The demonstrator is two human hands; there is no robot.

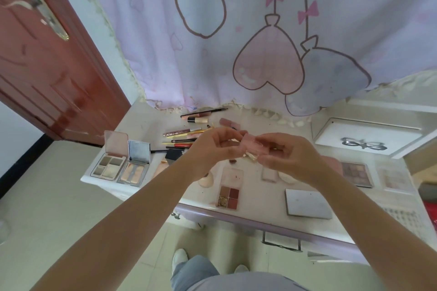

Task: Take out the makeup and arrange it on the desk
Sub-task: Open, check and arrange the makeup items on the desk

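Note:
Above the middle of the white desk (255, 205), my left hand (212, 146) and my right hand (286, 153) together hold a small pink clear-cased makeup item (254, 144) with a gold part below it. Fingers of both hands curl round it. On the desk lie two open palettes (120, 163) at the left, a row of pencils and lip tubes (186, 136) behind my left hand, a four-colour eyeshadow palette (229, 192) near the front edge, and another eyeshadow palette (356, 173) at the right. My arms hide part of the desk.
A grey closed compact (307, 203) lies at the front right. A white box with a bow print (364, 137) stands at the back right. A pink balloon-print cloth (260, 30) hangs behind the desk, a red-brown door (47, 66) stands left.

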